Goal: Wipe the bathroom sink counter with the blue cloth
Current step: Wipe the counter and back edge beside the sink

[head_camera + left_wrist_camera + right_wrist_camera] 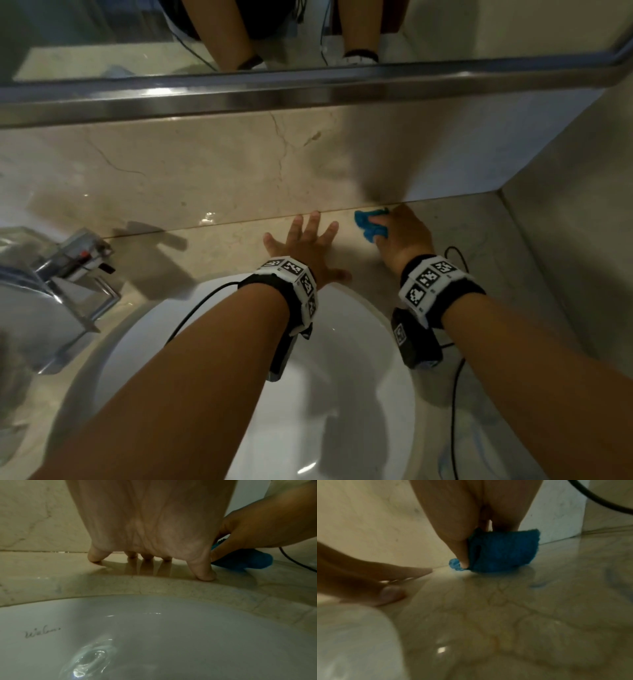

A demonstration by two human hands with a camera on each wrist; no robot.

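Blue cloth (371,224) seemingly under right hand (404,236)

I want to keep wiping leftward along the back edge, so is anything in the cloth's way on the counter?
Yes. The left hand rests spread on the counter just left of the blue cloth, which the right hand grips.

Two hands reach over one marble counter (219,246): one left hand (303,245) with five spread fingertips on the stone, and one right hand (404,236) gripping one blue cloth (370,224). One white sink basin (342,394) is set into the counter. One chrome faucet (68,270) stands at its left. One mirror (137,37) runs above. Two marker-covered wrist bands show, one per wrist.
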